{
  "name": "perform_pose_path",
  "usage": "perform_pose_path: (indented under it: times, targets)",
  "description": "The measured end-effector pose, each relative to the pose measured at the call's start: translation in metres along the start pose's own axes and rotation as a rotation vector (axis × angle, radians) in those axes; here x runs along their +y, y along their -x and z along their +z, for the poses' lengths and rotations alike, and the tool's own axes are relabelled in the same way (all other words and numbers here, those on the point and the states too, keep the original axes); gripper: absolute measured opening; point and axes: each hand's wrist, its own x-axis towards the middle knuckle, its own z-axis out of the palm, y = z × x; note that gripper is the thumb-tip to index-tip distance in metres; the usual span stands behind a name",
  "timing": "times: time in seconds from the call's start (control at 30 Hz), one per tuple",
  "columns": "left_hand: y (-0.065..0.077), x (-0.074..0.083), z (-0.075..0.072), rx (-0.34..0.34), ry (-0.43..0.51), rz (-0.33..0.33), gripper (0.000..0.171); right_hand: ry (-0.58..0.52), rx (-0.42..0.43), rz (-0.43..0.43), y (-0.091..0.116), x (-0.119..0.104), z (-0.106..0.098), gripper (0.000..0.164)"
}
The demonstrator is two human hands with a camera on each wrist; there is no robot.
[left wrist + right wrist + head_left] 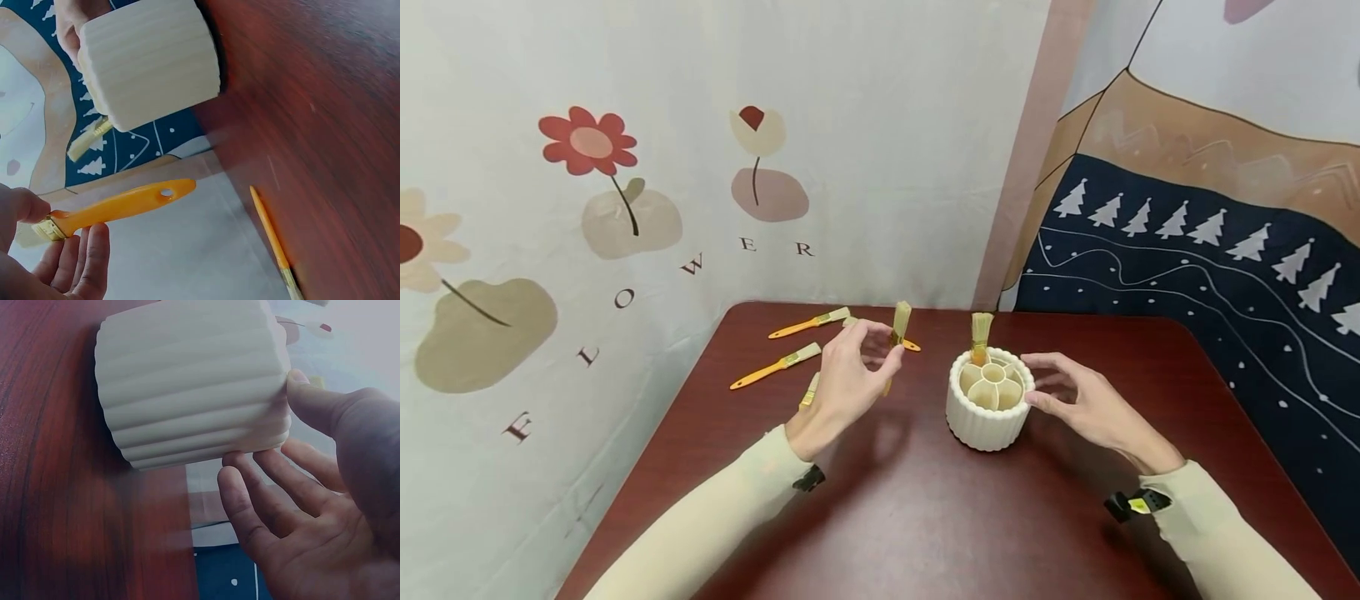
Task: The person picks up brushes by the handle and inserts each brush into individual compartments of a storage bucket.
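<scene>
Flat paintbrush [902,321]: left hand [848,379] pinches it near the ferrule, bristles up, left of the ribbed, divided holder [987,427] on the tabletop [925,525]. Right hand [1093,408], fingers loosely spread, touches the holder's rim. Hold the handle upright; brace the holder lightly against tipping.

Between the left hand [842,379], raised with its held brush [902,323], and the white holder [987,429], a gap over the desk [970,525] leaves a hand a way through. The right hand [1090,408] blocks the holder's right side. From above, the front compartments [983,395] lie open; an upright brush [981,332] obstructs the rear. Loose brushes [767,368] lie low to the left, and the backdrop [880,158] bars the far edge.
</scene>
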Motion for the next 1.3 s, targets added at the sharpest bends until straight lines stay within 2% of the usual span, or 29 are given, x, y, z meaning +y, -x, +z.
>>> perform_pose_path:
  times: [0.2,0.33,0.53,0.87,1.3]
  targets:
    - [-0.004,0.009,0.005,0.025,0.051,0.016,0.027,0.030,-0.021,0.015,0.001,-0.003,-0.001,0.065]
    - [-0.008,0.015,0.009,0.045,0.099,0.038,0.026,0.032,-0.003,0.008,0.001,-0.005,0.000,0.063]
    - [-0.010,0.021,0.015,0.068,0.116,0.047,0.026,0.036,0.030,-0.025,0.000,-0.004,0.005,0.059]
    - [-0.015,0.032,0.026,0.049,0.167,0.093,0.025,0.041,0.049,-0.002,0.002,-0.003,0.005,0.058]
    - [-0.019,0.038,0.041,0.023,0.242,0.096,0.026,0.028,0.055,-0.008,0.003,-0.004,0.006,0.057]
